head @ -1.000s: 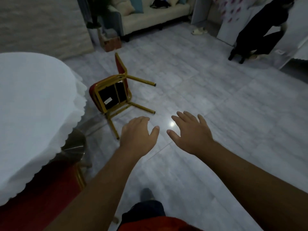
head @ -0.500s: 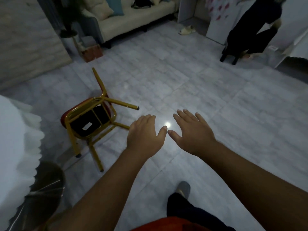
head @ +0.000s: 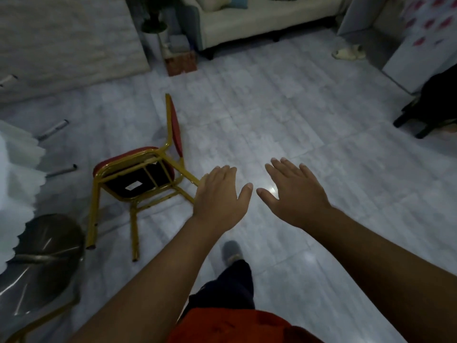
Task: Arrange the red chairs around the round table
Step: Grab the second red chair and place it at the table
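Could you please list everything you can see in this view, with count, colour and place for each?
red chair: one, red seat and back on a gold frame, tipped over on the floor left of centre, legs toward the camera
tablecloth: one, white with a scalloped edge, at the left edge
second chair: one, gold frame, seat under shiny clear wrap, bottom left
sofa: one, cream, along the far wall
slippers: a pair, pale, on the floor far right
box: one, reddish brown, beside the sofa
plant stand: one, dark, far left of the sofa
floor: grey marbled tiles
left hand: open, empty, by a chair leg
right hand: open, empty, over bare floor
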